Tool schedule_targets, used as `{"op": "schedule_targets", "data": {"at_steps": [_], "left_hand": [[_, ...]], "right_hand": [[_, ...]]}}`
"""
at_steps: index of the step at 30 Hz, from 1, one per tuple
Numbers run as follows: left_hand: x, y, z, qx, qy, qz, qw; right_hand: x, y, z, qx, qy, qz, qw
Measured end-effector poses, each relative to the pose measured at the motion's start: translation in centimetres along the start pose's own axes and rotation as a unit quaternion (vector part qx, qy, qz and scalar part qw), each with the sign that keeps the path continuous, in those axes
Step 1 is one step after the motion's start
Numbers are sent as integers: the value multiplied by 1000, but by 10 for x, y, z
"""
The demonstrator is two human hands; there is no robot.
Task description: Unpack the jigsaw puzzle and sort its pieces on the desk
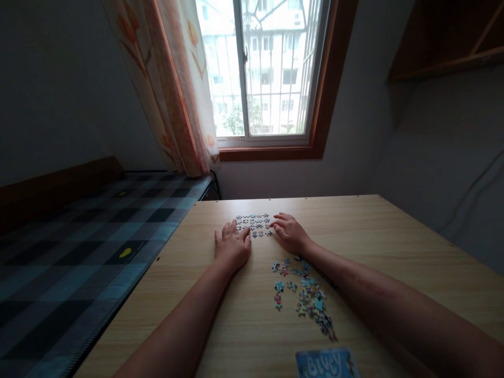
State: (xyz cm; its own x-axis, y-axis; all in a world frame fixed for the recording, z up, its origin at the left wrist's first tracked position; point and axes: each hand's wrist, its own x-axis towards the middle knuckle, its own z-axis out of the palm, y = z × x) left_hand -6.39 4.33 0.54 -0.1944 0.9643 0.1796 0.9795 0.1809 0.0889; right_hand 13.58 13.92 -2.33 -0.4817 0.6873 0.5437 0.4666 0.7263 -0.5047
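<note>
Small jigsaw puzzle pieces [258,221] lie in several rows near the far side of the wooden table. My left hand [232,245] rests at the left edge of these rows, palm down with fingers spread; its thumb reaches the lower left pieces. At the right edge of the rows is my right hand [290,234], its fingers apart and slightly bent, with fingertips beside the rightmost pieces. No piece shows in either hand. Closer to me, a loose heap of jigsaw puzzle pieces [311,296] spreads below my right wrist, partly beside the forearm.
A blue box or card with "Bluey" lettering [326,363] lies at the table's near edge, cut off by the frame. On the left, a bed with a checked cover [118,236] adjoins the table [394,236]. Beyond are a curtain [173,94] and a barred window [271,79].
</note>
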Motion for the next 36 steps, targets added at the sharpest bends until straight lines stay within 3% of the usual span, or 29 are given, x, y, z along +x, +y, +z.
{"op": "schedule_targets", "data": {"at_steps": [5, 10, 16, 22, 27, 31, 33, 36], "left_hand": [[1, -4, 2, -15, 18, 7, 1000], [0, -3, -2, -31, 77, 0, 997], [-1, 1, -9, -73, 146, 7, 987], [-1, -2, -12, -87, 181, 5, 980], [-4, -2, -17, -78, 196, 17, 977], [-4, 0, -18, -49, 194, 22, 979], [-3, 0, -18, -35, 190, 26, 981], [-4, 4, -20, -42, 181, 71, 980]], "right_hand": [[2, 0, -1, 9, 13, 29, 999], [5, 2, -4, 75, 31, 72, 994], [13, 19, -6, 173, 71, 199, 962], [25, 24, -16, 255, 60, 279, 924], [26, 14, -66, 332, 70, 304, 890], [-4, -7, -118, 378, 114, 295, 870], [-32, -32, -141, 413, 119, 274, 861], [-87, -95, -169, 371, 53, 227, 899]]}}
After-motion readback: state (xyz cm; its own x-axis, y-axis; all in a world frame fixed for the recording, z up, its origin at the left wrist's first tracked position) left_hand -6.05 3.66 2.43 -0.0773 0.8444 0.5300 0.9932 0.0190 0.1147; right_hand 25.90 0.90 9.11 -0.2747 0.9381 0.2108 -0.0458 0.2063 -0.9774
